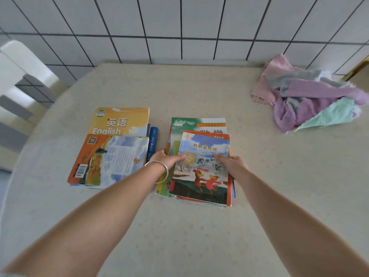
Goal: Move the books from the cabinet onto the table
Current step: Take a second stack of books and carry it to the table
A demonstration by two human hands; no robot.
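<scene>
Two stacks of books lie on the beige table (199, 236). The left stack (111, 152) has a yellow English textbook under an orange-edged book lying back cover up, with a blue book at its right side. The right stack (199, 170) is topped by a picture book showing two red birds. My left hand (166, 157), a silver bangle on its wrist, grips the right stack's left edge with the thumb on the top cover. My right hand (232, 163) holds the stack's right edge, fingers resting on the cover.
A heap of pink, purple, grey and mint cloths (311, 96) lies at the table's far right. A white chair (22, 86) stands at the left. A tiled wall (179, 27) runs behind the table.
</scene>
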